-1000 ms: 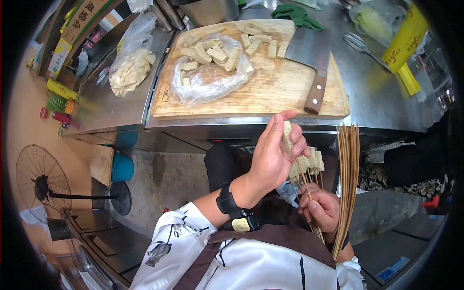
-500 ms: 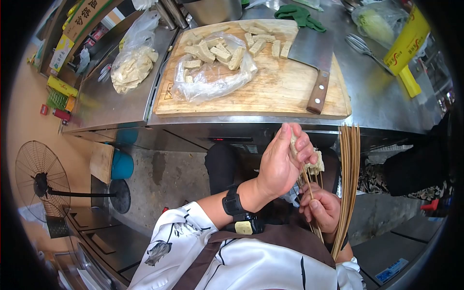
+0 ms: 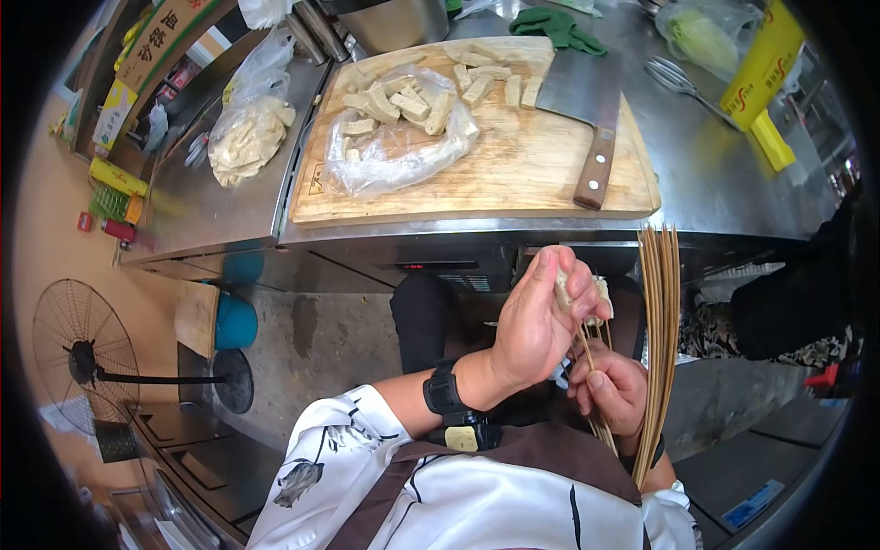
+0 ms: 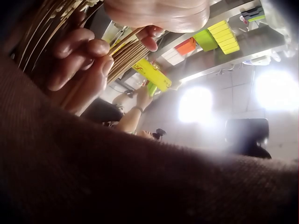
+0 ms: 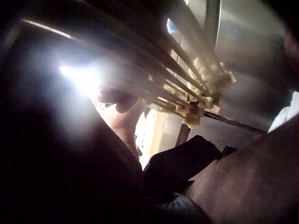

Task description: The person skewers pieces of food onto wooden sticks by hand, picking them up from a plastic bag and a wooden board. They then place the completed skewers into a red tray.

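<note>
In the head view my left hand (image 3: pixel 536 321) curls its fingers round a pale, spongy tofu strip (image 3: pixel 562 290), held upright with much of it hidden by the fingers. Below it, my right hand (image 3: pixel 612 392) pinches a thin wooden skewer (image 3: pixel 587 346) that runs up to the strip's lower end. More skewers pass through the right hand, and skewered tofu pieces (image 3: pixel 602 299) show behind the left fingers. These loaded skewers fan out in the right wrist view, tofu (image 5: pixel 212 81) at their ends. The left wrist view shows the right thumb (image 4: pixel 106 67) against a skewer.
A bundle of bare skewers (image 3: pixel 660 339) stands upright beside the right hand. On the counter, a cutting board (image 3: pixel 532 183) carries loose tofu strips (image 3: pixel 477 87), an open plastic bag (image 3: pixel 403 170) of strips and a cleaver (image 3: pixel 596 165). Another bag (image 3: pixel 247 142) lies left.
My left hand has come down and rightward, closer to the right hand, bringing the tofu strip lower along the skewer. Its fingers curl further over the strip. The right hand stays nearly in place.
</note>
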The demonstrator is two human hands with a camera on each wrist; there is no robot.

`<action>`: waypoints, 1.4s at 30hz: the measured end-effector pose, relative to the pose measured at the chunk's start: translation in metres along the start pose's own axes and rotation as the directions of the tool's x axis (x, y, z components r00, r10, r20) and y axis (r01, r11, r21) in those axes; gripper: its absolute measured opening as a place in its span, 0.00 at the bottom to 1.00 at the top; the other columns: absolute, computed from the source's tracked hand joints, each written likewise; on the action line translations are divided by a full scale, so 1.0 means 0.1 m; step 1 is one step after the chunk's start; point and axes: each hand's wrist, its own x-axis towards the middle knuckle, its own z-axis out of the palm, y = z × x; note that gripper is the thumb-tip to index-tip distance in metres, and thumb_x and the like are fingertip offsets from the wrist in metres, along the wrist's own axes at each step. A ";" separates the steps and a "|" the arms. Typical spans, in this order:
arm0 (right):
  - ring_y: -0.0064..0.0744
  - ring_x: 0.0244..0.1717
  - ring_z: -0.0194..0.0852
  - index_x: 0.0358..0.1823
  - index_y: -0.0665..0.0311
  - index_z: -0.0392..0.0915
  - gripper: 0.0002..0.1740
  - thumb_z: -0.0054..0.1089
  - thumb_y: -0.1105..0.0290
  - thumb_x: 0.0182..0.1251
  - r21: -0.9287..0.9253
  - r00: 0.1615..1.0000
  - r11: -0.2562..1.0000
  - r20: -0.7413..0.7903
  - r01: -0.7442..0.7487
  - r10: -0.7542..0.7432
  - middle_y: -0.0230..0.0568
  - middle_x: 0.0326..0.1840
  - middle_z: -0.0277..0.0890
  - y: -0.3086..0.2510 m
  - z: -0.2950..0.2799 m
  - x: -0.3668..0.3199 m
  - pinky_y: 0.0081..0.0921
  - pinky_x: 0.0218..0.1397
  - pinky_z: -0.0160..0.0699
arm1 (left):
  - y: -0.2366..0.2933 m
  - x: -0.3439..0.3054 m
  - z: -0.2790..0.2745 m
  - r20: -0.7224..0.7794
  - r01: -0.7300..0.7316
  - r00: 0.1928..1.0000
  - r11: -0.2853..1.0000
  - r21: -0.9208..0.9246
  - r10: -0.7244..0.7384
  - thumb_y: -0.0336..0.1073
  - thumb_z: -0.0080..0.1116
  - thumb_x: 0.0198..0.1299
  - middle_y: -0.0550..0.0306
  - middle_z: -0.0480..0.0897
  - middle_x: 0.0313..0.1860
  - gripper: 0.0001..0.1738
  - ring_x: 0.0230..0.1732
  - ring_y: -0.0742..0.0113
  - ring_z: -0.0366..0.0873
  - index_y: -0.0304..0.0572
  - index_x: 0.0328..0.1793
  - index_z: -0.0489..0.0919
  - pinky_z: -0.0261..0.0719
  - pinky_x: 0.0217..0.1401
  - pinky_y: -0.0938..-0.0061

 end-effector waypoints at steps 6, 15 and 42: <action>0.22 0.21 0.71 0.36 0.67 0.75 0.12 0.44 0.69 0.74 0.028 0.996 0.996 0.000 -0.090 0.090 0.33 0.19 0.72 -0.05 -0.02 0.00 0.31 0.51 0.71 | -0.04 -0.03 -0.01 0.060 0.002 0.998 1.000 0.024 -0.004 0.48 0.31 0.77 0.65 0.64 0.31 0.16 0.31 0.72 0.64 0.49 0.42 0.65 0.74 0.49 0.64; 0.19 0.20 0.69 0.39 0.72 0.75 0.12 0.44 0.70 0.75 0.104 0.996 0.991 -0.017 -0.086 0.088 0.37 0.24 0.73 -0.02 -0.02 -0.02 0.16 0.25 0.68 | -0.05 -0.10 0.00 0.094 0.089 0.991 0.992 0.093 -0.098 0.47 0.31 0.77 0.62 0.65 0.32 0.15 0.33 0.71 0.65 0.48 0.42 0.65 0.73 0.59 0.62; 0.35 0.40 0.79 0.21 0.62 0.74 0.05 0.60 0.74 0.52 -0.516 0.892 0.727 0.274 0.453 -0.361 0.34 0.26 0.75 -0.11 -0.01 0.14 0.54 0.71 0.59 | 0.42 0.09 0.34 0.215 -0.165 0.967 0.310 0.936 -0.135 0.37 0.50 0.70 0.53 0.80 0.42 0.14 0.46 0.68 0.77 0.33 0.45 0.81 0.73 0.54 0.74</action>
